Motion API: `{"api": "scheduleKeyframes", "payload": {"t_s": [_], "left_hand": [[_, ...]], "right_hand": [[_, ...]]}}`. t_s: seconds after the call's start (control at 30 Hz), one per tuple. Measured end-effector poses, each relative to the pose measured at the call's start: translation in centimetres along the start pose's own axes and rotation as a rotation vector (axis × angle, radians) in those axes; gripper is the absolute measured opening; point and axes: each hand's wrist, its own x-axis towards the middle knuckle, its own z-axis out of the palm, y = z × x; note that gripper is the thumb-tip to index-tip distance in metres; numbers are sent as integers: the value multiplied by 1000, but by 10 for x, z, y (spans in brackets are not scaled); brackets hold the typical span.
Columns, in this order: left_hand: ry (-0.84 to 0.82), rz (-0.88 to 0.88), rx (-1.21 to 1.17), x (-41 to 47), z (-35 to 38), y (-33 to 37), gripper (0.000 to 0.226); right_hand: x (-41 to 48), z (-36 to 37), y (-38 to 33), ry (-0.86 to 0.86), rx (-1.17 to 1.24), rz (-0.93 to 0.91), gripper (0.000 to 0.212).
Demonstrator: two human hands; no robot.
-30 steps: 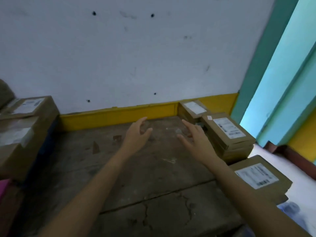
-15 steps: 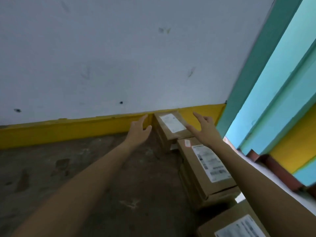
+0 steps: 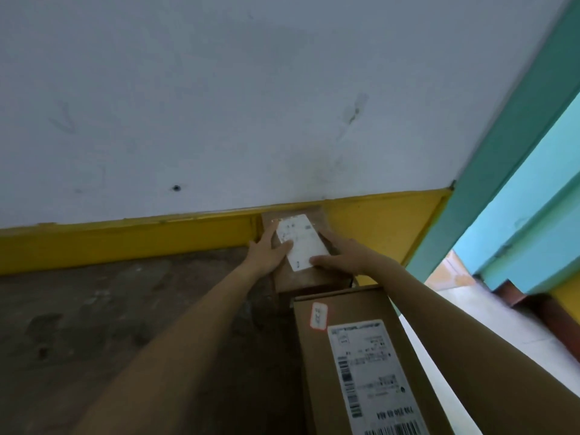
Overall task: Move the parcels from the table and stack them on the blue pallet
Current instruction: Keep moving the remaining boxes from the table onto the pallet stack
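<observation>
Left grip (image 3: 270, 254) and right grip (image 3: 340, 260) bare — forearms (image 3: 188, 324) bare, long, slender.

Far parcel (image 3: 302, 279) behind near parcel (image 3: 315, 356)

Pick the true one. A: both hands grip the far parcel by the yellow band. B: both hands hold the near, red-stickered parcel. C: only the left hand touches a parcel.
A: the left hand and right hand clasp opposite sides of the far parcel, thumbs on its top.

Outstretched left hand (image 3: 268, 253) and right hand (image 3: 342, 257) clasp the parcel (image 3: 309, 277).
</observation>
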Motion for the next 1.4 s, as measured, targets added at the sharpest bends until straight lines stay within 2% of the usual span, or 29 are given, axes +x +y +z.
{"api": "scheduleKeyframes", "payload": {"t_s": [0.17, 0.37, 0.8, 1.0, 1.2, 1.4], "left_hand": [[22, 47, -122, -8, 4, 1, 67], [120, 71, -140, -26, -19, -2, 66], [367, 204, -196, -122, -129, -20, 64], [462, 139, -163, -196, -198, -58, 64], [492, 171, -198, -286, -268, -112, 65], [515, 218, -202, -359, -322, -166, 65]], "right_hand": [[1, 1, -6, -6, 46, -27, 88], [-8, 2, -33, 18, 30, -97, 84], [-67, 27, -155, 183, -101, -311, 80], [-109, 65, -237, 193, -135, -355, 80], [-167, 128, -324, 220, -126, -407, 79], [-218, 201, -383, 309, 7, -510, 79]]}}
